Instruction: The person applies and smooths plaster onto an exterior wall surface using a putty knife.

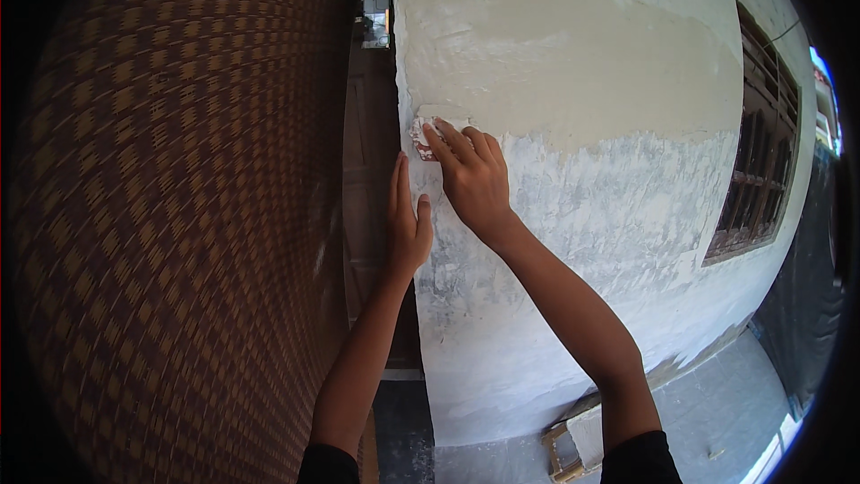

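My right hand grips a putty scraper smeared with white filler and holds it against the wall near its left edge. Reddish patches show through the filler on the tool. Fresh beige putty covers the upper part of the wall, with a ragged lower border. Below that border the wall is patchy white and grey. My left hand rests at the wall's vertical edge, its fingers stretched upward and the thumb apart, with nothing held in it.
A woven brown panel rises close on the left. Between it and the wall stands a dark door. At right is a barred window. A wooden-framed object lies on the grey floor, and a dark sheet hangs far right.
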Tool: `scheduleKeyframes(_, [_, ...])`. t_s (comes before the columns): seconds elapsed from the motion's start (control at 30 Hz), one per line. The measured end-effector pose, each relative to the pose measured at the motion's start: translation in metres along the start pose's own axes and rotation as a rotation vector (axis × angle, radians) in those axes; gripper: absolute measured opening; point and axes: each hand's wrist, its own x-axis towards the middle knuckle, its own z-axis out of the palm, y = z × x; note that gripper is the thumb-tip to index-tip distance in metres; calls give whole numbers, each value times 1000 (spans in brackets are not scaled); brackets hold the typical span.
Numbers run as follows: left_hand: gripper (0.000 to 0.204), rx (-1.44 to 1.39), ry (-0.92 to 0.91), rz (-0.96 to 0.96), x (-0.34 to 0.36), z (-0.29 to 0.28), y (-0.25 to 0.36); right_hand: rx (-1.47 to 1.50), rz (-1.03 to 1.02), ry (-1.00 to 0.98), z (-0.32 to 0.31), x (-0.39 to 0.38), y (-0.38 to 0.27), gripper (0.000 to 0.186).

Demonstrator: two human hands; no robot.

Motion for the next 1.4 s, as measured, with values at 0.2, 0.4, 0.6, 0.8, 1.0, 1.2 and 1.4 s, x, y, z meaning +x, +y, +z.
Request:
scheduleKeyframes(0.2, [59, -50, -6, -10, 1, -5, -2, -18, 21, -90, 2, -2, -6, 42])
scheduleKeyframes(0.4, [58, -46, 5, 14, 0, -3, -6, -41, 79, -233, 2, -2, -8, 45])
scheduleKeyframes(0.6, [57, -67, 57, -4, -2, 3, -10, -145, 53, -344, 9, -5, -14, 51])
scheduleKeyframes(0.8, [57, -68, 71, -16, -4, 10, -18, -224, 37, -445, 16, -4, -18, 52])
scheduleKeyframes(1.0, [57, -106, 116, -7, -5, 14, -30, -287, -9, -431, 26, -3, -17, 42])
scheduleKeyframes(1.2, [56, -212, 161, 11, -5, 19, -34, -341, -121, -456, 20, -2, -9, 39])
scheduleKeyframes(1.4, [55, -217, 164, 53, -7, 19, -40, -326, -155, -500, 15, -12, -10, 38])
